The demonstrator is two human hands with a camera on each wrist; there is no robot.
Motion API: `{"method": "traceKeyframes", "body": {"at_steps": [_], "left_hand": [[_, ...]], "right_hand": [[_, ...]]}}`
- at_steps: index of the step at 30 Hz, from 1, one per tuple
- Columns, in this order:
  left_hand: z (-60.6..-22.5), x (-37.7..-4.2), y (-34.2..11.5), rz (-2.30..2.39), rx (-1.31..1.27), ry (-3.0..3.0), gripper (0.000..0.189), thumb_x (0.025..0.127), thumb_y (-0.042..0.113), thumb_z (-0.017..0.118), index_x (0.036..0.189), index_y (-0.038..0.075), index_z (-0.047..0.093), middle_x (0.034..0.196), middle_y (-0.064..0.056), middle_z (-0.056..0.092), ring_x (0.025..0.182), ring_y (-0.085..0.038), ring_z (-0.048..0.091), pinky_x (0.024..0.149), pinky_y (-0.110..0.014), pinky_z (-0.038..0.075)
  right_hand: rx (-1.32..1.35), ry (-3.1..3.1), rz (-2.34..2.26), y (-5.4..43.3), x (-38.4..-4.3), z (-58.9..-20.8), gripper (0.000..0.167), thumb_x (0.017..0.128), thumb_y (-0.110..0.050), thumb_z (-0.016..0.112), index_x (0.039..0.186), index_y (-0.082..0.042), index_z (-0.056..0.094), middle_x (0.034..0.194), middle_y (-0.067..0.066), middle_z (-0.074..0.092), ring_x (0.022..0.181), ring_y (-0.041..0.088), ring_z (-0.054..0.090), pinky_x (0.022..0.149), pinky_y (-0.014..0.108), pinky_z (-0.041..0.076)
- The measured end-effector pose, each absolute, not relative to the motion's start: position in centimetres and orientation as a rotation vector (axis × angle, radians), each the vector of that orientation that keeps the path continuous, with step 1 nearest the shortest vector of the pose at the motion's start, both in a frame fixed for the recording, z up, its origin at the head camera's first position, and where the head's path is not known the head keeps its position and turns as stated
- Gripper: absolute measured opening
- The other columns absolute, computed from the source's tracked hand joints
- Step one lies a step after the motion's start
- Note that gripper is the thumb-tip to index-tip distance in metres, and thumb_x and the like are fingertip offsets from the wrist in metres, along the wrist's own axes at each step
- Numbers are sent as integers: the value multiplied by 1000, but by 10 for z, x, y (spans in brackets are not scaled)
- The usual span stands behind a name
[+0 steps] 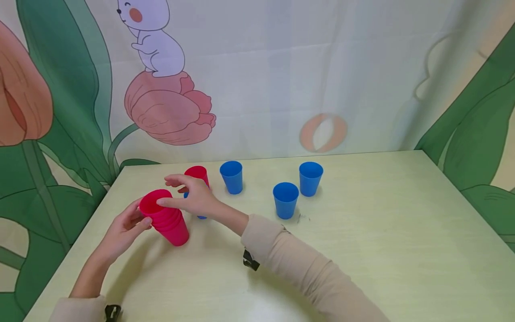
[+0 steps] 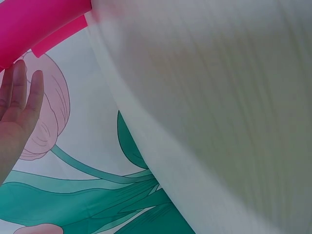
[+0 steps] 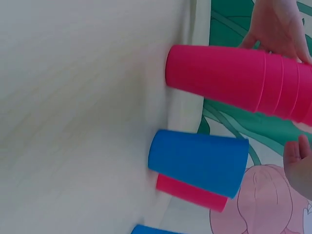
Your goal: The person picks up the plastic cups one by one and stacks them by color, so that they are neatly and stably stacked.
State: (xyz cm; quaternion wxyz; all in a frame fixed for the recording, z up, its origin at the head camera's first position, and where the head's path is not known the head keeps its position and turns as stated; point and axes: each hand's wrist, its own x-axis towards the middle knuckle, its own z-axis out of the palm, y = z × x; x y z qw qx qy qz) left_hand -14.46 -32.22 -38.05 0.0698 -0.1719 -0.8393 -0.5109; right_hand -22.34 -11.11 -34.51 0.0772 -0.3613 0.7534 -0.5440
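Observation:
My left hand [image 1: 122, 230] grips a stack of nested red cups [image 1: 173, 230] at the table's left, thumb on the near side. The stack's mouth faces up and leans left. Over its rim reaches my right hand [image 1: 195, 197], thumb at the opening and fingers stretched out, not curled round a cup. Behind that hand stand a red cup [image 1: 196, 171] and a blue cup [image 1: 202, 217], mostly hidden. The right wrist view shows the stack [image 3: 219, 75], the left hand [image 3: 280, 29] against it, and the right hand [image 3: 298, 168] at the edge.
Three more blue cups stand upright: one at the back [image 1: 231, 178], one right of the middle [image 1: 286, 201], and one behind it [image 1: 310, 180]. A pale table [image 1: 382, 241] carries everything. A printed curtain [image 1: 257, 80] hangs along its back edge.

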Motion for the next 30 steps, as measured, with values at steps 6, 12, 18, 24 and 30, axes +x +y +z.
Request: {"method": "traceKeyframes", "body": {"at_steps": [6,12,18,24,30], "left_hand": [[-381,-144,-325,-1536,-516,-2512,52,90,-1,52,137,0,32,112,17,53,94,-2,56,73,-19,50],[-381,-144,-325,-1538,-526,-2501,49,89,-2,52,135,-2,34,112,17,54,94,-3,56,73,-20,50],[-383,-145,-323,-1553,-522,-2492,48,89,-3,53,133,-4,35,111,16,54,93,-3,56,73,-20,50],[-386,-147,-323,-1576,-521,-2480,48,88,-3,53,133,-4,34,111,16,54,94,-4,57,74,-20,50],[-386,-147,-327,-1573,-527,-2475,48,88,-4,52,133,-4,35,111,15,55,94,-5,57,74,-21,50]], "right_hand": [[-1044,2372,-1588,-104,-239,-345,61,78,-30,71,131,-10,47,124,3,54,112,15,49,82,21,46],[-967,2417,-1577,-97,-264,-347,60,80,-30,69,132,-11,45,126,3,52,114,18,47,78,20,46],[-981,2431,-1500,-89,-291,-346,62,80,-25,69,135,-12,43,129,3,50,116,17,46,83,20,45],[-1066,2486,-1205,-85,-321,-344,64,78,-21,71,136,-15,42,131,2,49,118,16,43,90,26,43],[-1076,2449,-1010,-84,-338,-347,68,76,-18,73,136,-18,42,134,0,46,120,17,41,90,31,43]]}}
